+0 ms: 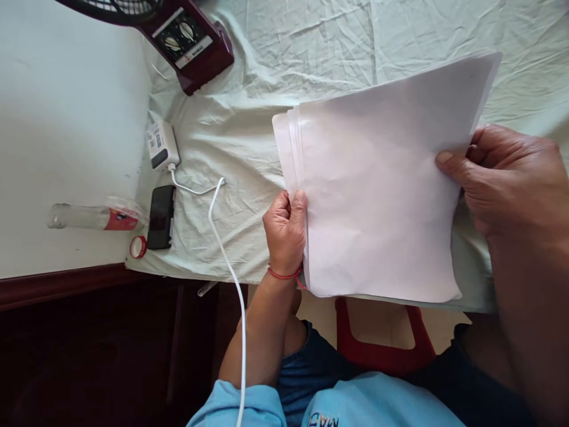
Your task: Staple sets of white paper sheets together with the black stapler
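Several large white sheets of paper are held up over the near edge of the table, fanned a little along their left side. My left hand, with a red cord at the wrist, is closed on that left side, thumb on top. On the opposite side my right hand pinches the sheets, its thumb on the face and the fingers behind. The top sheet looks blank and bends slightly between the hands. What lies under the sheets is hidden.
A pale green cloth covers the table. At the left are a dark red fan, a white plug adapter with a white cable, a phone, a glass bottle and a red cap. A red stool stands below.
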A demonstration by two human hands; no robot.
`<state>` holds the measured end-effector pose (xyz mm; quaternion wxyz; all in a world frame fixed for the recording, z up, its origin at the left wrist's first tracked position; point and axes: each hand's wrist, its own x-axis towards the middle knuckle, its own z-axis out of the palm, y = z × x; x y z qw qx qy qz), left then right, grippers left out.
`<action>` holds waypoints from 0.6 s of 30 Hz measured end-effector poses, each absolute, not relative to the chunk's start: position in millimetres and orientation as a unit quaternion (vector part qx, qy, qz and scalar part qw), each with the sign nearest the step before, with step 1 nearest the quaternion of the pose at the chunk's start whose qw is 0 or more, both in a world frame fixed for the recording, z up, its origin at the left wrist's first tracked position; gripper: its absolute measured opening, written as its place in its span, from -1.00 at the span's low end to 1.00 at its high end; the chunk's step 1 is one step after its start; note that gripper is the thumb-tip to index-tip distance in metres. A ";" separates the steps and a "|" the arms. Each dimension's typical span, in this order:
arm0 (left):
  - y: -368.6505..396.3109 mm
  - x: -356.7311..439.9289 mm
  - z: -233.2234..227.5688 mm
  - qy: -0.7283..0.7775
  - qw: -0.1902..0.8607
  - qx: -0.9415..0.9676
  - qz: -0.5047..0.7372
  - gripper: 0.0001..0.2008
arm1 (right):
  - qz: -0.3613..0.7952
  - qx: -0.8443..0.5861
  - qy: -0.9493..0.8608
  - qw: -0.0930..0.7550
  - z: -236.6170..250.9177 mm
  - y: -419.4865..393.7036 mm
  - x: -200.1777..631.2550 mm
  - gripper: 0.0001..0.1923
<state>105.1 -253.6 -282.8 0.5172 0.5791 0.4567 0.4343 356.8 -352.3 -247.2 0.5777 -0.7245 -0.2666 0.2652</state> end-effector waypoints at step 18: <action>-254.0 105.5 -285.4 0.456 0.536 0.553 0.446 -0.67 | 0.209 -0.751 -0.237 0.579 -251.3 -352.8 369.4 -0.82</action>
